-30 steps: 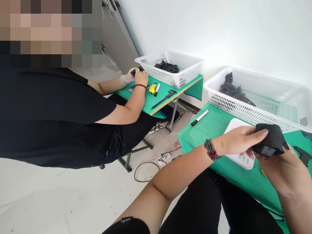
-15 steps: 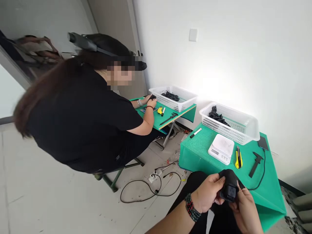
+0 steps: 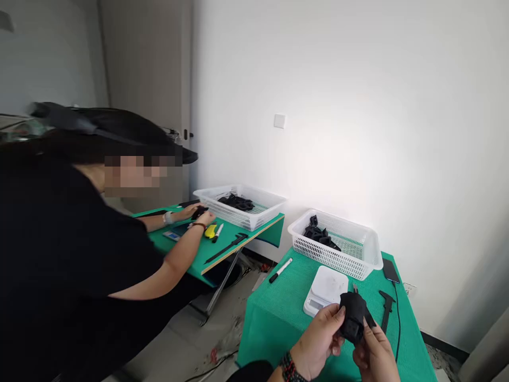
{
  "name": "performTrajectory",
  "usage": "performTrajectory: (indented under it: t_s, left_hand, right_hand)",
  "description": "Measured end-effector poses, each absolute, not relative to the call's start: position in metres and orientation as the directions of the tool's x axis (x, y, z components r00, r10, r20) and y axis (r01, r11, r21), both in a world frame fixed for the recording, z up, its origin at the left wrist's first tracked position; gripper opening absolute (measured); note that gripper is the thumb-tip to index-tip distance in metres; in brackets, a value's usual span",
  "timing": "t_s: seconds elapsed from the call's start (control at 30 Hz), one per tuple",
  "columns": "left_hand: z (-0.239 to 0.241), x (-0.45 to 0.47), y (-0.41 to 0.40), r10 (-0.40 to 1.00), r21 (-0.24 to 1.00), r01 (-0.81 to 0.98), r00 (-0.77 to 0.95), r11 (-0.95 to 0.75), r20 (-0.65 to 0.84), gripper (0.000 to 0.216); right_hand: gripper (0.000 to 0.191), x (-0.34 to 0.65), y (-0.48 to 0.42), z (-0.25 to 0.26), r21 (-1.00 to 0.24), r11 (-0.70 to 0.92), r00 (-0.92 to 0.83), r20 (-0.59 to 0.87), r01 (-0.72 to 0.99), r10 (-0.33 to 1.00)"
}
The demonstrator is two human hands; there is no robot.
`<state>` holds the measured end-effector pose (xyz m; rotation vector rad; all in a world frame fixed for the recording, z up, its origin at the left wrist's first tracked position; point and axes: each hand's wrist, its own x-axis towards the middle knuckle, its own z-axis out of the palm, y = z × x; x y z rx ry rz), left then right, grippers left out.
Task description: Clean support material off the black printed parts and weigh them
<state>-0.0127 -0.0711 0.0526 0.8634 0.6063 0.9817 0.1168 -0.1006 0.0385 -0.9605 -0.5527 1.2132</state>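
Observation:
In front of the green-covered table I hold a black part [image 3: 352, 313] with a boxy lower end; its exact kind is unclear. My left hand [image 3: 318, 342], a beaded bracelet at the wrist, is closed on its left side. My right hand [image 3: 376, 350] grips its right side, where a dark strip sticks out. Just behind stands a white digital scale [image 3: 329, 284]. The black part hides most of the utility knife, whose tip [image 3: 355, 288] shows. To the right lies a black caliper [image 3: 387, 307].
A white basket [image 3: 334, 257] with black parts [image 3: 318, 233] stands at the table's back, a marker [image 3: 280, 270] in front, a phone-like slab [image 3: 391, 270] with a cable beside it. At left, a co-worker [image 3: 71, 239] handles a dark piece at another green table [image 3: 194, 257] with its own basket [image 3: 258, 220].
My view has swung up and to the right, so the tables sit lower and further left. The black part is tilted differently in my hands; the co-worker leans further forward.

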Motion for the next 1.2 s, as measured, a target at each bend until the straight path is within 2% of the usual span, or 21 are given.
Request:
performTrajectory:
  t_s: [0.13, 0.2, 0.47, 0.67, 0.93, 1.2]
  left_hand:
    - [0.055, 0.006, -0.037, 0.928, 0.847, -0.485, 0.372, 0.217, -0.025, 0.066]
    - [0.052, 0.012, -0.022, 0.955, 0.832, -0.524, 0.296, 0.182, -0.023, 0.067]
    - [0.014, 0.012, -0.007, 0.986, 0.823, -0.550, 0.155, 0.143, -0.068, 0.055]
    - [0.016, -0.002, -0.013, 0.982, 0.864, -0.485, 0.180, 0.134, -0.051, 0.048]
    - [0.008, -0.024, -0.011, 0.984, 0.816, -0.562, 0.171, 0.139, -0.050, 0.044]
    - [-0.004, -0.057, -0.019, 0.981, 0.820, -0.551, 0.182, 0.155, -0.063, 0.051]
  right_hand:
    - [0.063, 0.108, -0.075, 0.042, -0.802, 0.098, 0.387, -0.174, -0.590, 0.906]
    - [0.053, 0.101, -0.064, 0.047, -0.797, 0.135, 0.372, -0.119, -0.589, 0.920]
    - [0.053, 0.086, -0.033, 0.018, -0.799, 0.099, 0.336, -0.134, -0.593, 0.932]
    - [0.042, 0.089, -0.037, 0.002, -0.788, 0.058, 0.267, -0.137, -0.613, 0.954]
    - [0.034, 0.070, -0.040, 0.008, -0.779, 0.050, 0.233, -0.125, -0.625, 0.964]
    - [0.048, 0.048, -0.036, 0.013, -0.797, 0.077, 0.294, -0.130, -0.600, 0.947]
